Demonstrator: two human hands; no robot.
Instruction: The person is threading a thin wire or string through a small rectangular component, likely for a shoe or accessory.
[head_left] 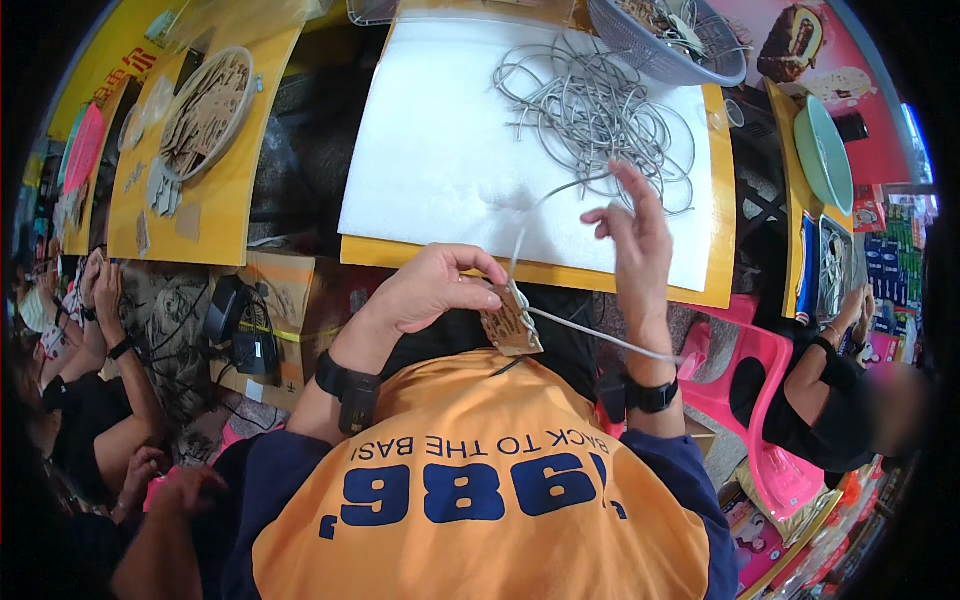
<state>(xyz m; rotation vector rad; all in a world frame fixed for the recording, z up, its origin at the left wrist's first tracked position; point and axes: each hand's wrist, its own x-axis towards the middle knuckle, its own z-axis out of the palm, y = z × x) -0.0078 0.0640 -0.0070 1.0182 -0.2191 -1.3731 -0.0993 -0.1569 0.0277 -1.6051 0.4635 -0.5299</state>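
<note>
My left hand pinches a small brown board, like cardboard or wood, over my lap. A light grey cord is threaded along its edge. One length runs right, towards my right wrist; another rises over the table edge and reaches the fingertips of my right hand. Raised above the table's front edge, my right hand has its thumb and fingers apart. Whether the cord lies between two fingers there is hard to see. Beyond it, a tangled heap of grey cords rests on a white foam sheet.
The foam covers a yellow table. A grey-blue basket stands at the back right. On a left table, a round tray holds brown pieces. A pink chair, a green basin and other people are nearby; a cardboard box is left.
</note>
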